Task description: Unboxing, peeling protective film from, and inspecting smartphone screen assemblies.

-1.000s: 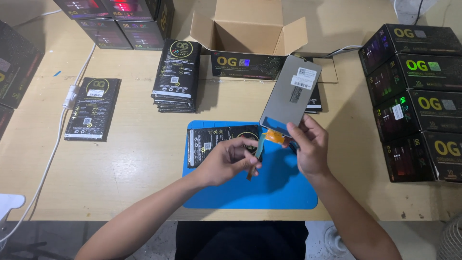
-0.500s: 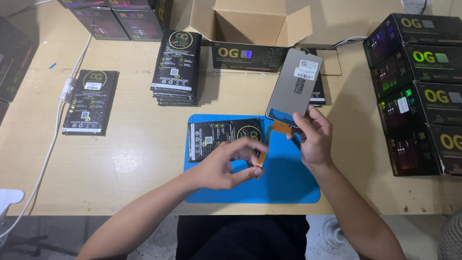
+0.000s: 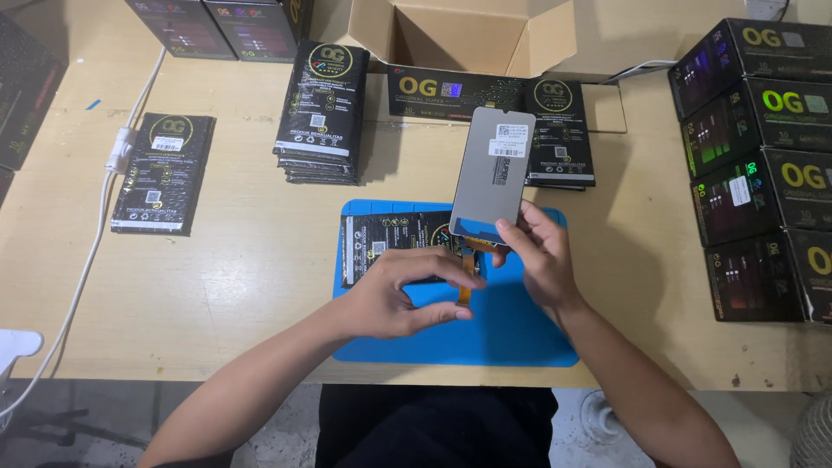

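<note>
The phone display panel (image 3: 492, 172) stood tilted above the blue mat (image 3: 520, 334), its grey back with white stickers toward the camera, held at its lower edge by the right hand (image 3: 539, 256), whose fingers were closed about the bottom corner; from that lower edge hung an orange flex ribbon (image 3: 468, 276), and the left hand (image 3: 407, 290) had thumb and fingertips pinched narrowly on the ribbon's lower end, just over the mat; under the left hand, lying flat on the mat, was a black printed package (image 3: 394, 247), partly hidden by the fingers; by my judgement the step in hand was the handling of the ribbon, either straightening it or folding it against the panel's back, with the panel steadied for that purpose; the next move would seem to call for a light, even pull or bend, since the ribbon looked thin and would likely crease or tear where it joined the panel, and the right hand's grip would need to stay on the edges and off the glass face; elsewhere on the counter (image 3: 243, 277) lay a stack of black packages (image 3: 322, 113), a single package (image 3: 163, 173) near a white cable (image 3: 95, 234), an open cardboard box (image 3: 459, 39) and stacked black boxes (image 3: 763, 165) at the right.
</note>
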